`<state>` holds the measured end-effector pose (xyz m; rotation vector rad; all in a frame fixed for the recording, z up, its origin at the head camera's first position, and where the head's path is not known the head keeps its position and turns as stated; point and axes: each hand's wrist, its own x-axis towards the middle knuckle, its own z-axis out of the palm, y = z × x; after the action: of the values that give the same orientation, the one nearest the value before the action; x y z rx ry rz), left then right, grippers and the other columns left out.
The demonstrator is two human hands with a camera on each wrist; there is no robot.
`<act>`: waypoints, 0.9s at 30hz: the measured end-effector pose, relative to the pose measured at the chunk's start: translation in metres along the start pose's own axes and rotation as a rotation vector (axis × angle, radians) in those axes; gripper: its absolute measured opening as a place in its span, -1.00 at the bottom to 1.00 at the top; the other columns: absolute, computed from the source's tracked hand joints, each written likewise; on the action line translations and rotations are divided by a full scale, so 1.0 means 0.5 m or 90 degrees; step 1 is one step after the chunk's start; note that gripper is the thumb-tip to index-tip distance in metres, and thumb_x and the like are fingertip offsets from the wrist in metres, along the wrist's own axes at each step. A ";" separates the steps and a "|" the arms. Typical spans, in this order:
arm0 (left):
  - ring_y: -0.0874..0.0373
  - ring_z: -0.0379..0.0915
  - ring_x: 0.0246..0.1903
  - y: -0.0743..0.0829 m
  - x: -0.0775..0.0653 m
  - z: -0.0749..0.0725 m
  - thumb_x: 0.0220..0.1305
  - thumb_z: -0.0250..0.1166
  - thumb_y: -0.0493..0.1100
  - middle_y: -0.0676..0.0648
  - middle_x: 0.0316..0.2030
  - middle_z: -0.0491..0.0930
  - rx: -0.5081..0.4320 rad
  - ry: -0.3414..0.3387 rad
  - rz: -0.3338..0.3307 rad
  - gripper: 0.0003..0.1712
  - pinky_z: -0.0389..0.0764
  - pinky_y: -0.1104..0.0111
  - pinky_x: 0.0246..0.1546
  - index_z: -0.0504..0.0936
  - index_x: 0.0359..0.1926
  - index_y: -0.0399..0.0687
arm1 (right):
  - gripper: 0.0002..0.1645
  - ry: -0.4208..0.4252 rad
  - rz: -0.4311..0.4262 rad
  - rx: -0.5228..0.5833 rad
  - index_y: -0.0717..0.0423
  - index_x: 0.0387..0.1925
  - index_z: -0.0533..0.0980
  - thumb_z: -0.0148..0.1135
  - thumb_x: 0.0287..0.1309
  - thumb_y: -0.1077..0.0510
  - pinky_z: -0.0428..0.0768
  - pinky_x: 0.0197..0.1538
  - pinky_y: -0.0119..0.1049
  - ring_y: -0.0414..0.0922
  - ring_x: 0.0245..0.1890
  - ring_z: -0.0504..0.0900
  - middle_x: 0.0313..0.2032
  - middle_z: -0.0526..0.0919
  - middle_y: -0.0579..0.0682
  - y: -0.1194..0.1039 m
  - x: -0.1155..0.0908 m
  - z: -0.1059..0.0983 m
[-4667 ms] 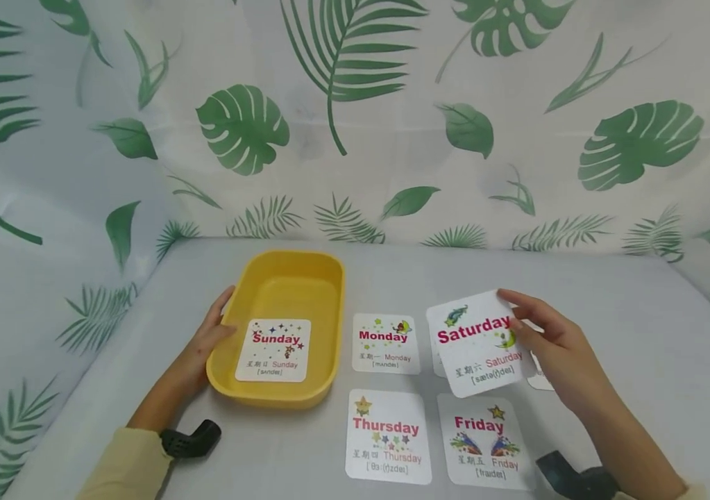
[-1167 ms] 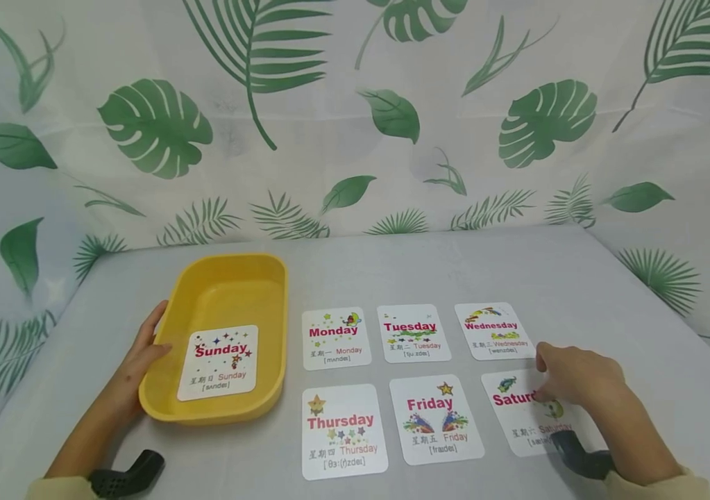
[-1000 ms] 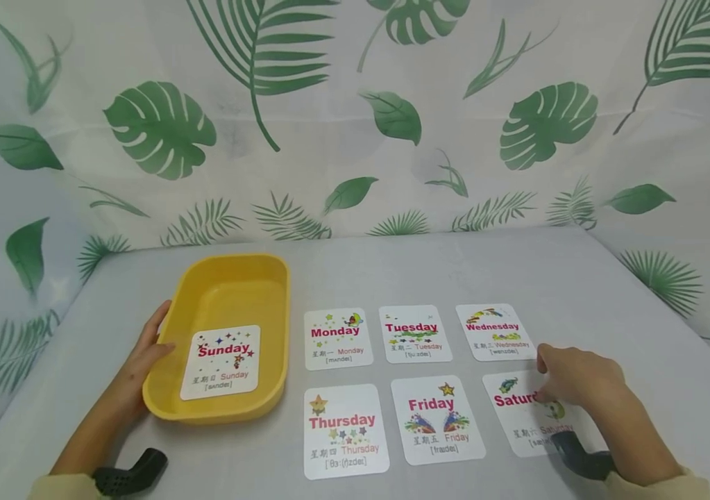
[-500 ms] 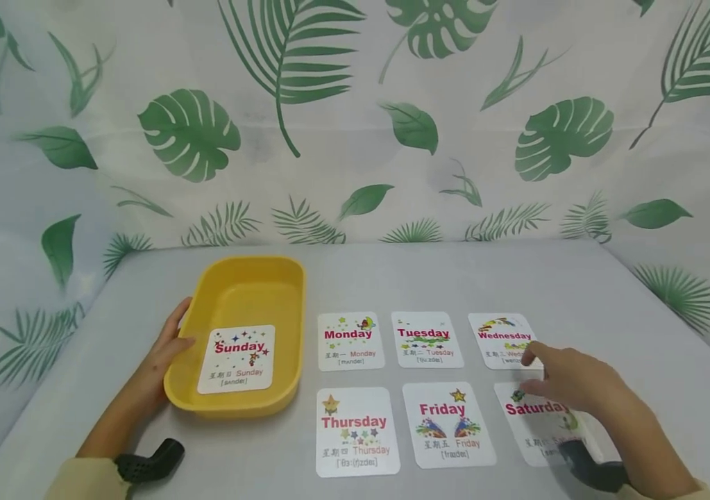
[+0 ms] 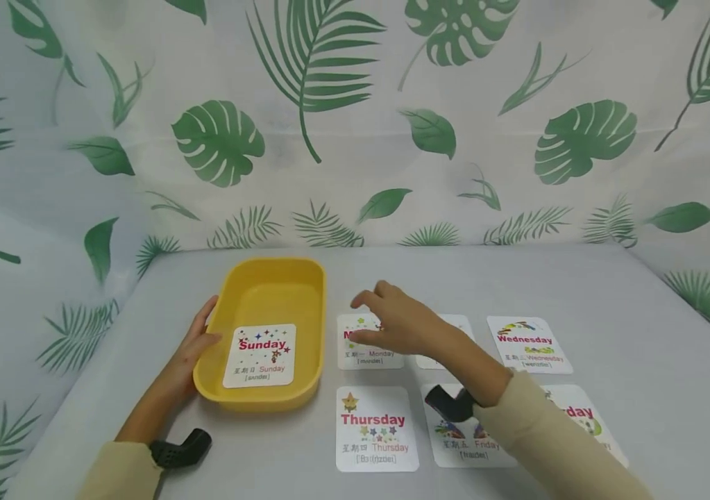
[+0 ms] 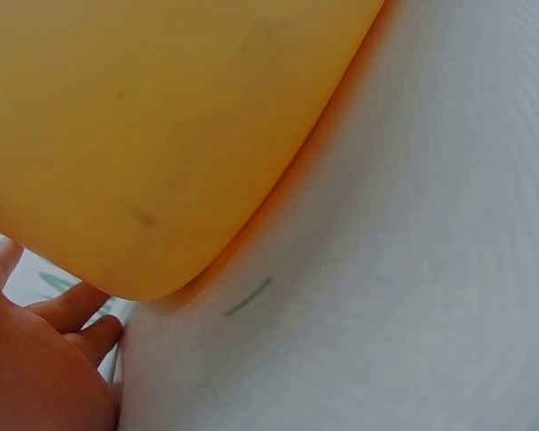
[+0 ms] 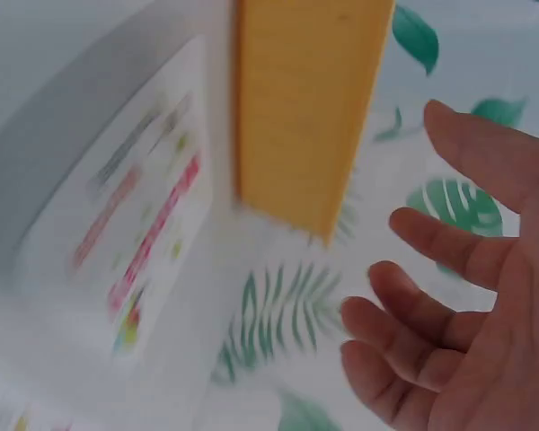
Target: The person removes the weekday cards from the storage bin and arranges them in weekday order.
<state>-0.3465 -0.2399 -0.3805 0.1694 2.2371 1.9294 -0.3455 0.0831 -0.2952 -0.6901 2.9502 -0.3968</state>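
Note:
My left hand [image 5: 186,357] holds the left side of a yellow plastic tray [image 5: 276,298], thumb by the rim and fingers along the outer wall. Inside the tray lies the Sunday card [image 5: 261,355]. My right hand [image 5: 407,323], fingers spread and slightly bent, hovers over the Monday card [image 5: 370,361] with nothing in its grasp. Its arm partly covers the Tuesday card [image 5: 457,323], the Friday card [image 5: 473,455] and the Saturday card [image 5: 586,423]. In the right wrist view, the fingers [image 7: 449,251] stand apart from the tray's wall [image 7: 305,108].
The Wednesday card [image 5: 526,345] lies at the right of the back row, and the Thursday card [image 5: 376,430] at the left of the front row. A pale table [image 5: 255,458] carries everything. Leaf-printed cloth [image 5: 355,160] hangs behind and beside it.
My right hand laid the Saturday card down at the right of the front row, let go, and swept left to above the Monday card. The left hand stays at the tray.

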 end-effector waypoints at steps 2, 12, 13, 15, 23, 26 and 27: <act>-0.05 0.13 0.14 0.001 0.009 0.006 0.32 -0.20 -0.17 -0.20 0.37 -0.06 0.003 -0.006 -0.001 -0.25 0.40 0.65 -0.09 -0.32 0.41 0.31 | -0.36 -0.012 -0.019 -0.014 -0.06 0.10 0.41 0.24 -0.02 -0.19 0.46 -0.12 -0.27 -0.11 -0.14 0.37 -0.06 0.41 0.02 -0.031 0.037 0.004; -0.06 0.13 0.13 0.001 0.003 -0.003 0.30 -0.20 -0.17 -0.19 0.38 -0.10 -0.004 0.006 -0.018 -0.24 0.41 0.63 -0.12 -0.33 0.41 0.30 | 0.04 -0.169 -0.048 -0.231 0.03 0.16 0.36 0.29 -0.35 -0.46 0.31 0.18 -0.22 -0.08 0.02 0.34 0.02 0.42 0.01 -0.176 0.182 0.090; -0.06 0.13 0.14 0.001 0.003 -0.001 0.30 -0.20 -0.17 -0.19 0.38 -0.10 -0.002 0.004 -0.021 -0.24 0.41 0.63 -0.11 -0.33 0.41 0.31 | 0.05 -0.182 -0.033 -0.226 0.01 0.15 0.37 0.31 -0.40 -0.45 0.34 0.14 -0.23 -0.09 0.00 0.33 0.03 0.41 0.01 -0.178 0.189 0.099; -0.07 0.12 0.15 0.000 0.002 0.001 0.30 -0.19 -0.16 -0.20 0.38 -0.09 -0.002 0.000 -0.025 -0.24 0.40 0.63 -0.10 -0.33 0.41 0.32 | 0.09 -0.198 0.000 -0.204 -0.01 0.17 0.35 0.36 -0.46 -0.43 0.39 0.07 -0.25 -0.10 -0.01 0.30 0.05 0.37 0.01 -0.175 0.198 0.112; -0.08 0.10 0.17 -0.001 -0.002 0.000 0.30 -0.20 -0.15 -0.21 0.37 -0.06 0.019 0.014 -0.015 -0.25 0.37 0.68 -0.13 -0.32 0.41 0.27 | 0.22 -0.195 0.031 -0.143 0.02 0.21 0.29 0.43 -0.61 -0.41 0.40 0.03 -0.23 -0.09 -0.02 0.22 0.04 0.28 0.03 -0.169 0.224 0.127; -0.07 0.08 0.19 0.000 -0.001 -0.002 0.31 -0.20 -0.15 -0.20 0.37 -0.08 0.015 0.012 -0.015 -0.25 0.35 0.69 -0.12 -0.32 0.42 0.27 | 0.29 -0.198 0.022 -0.158 0.04 0.25 0.25 0.42 -0.63 -0.43 0.36 0.11 -0.22 -0.10 0.00 0.20 0.08 0.25 0.03 -0.170 0.231 0.129; -0.07 0.08 0.19 0.001 -0.001 -0.003 0.31 -0.20 -0.15 -0.20 0.37 -0.08 0.015 0.011 -0.015 -0.25 0.35 0.70 -0.12 -0.33 0.41 0.28 | 0.30 -0.197 0.020 -0.159 0.04 0.25 0.24 0.42 -0.63 -0.43 0.35 0.12 -0.21 -0.10 0.01 0.20 0.08 0.25 0.02 -0.170 0.233 0.130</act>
<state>-0.3466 -0.2415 -0.3800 0.1292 2.2635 1.9003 -0.4044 -0.0575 -0.3374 -0.6600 2.7312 0.0802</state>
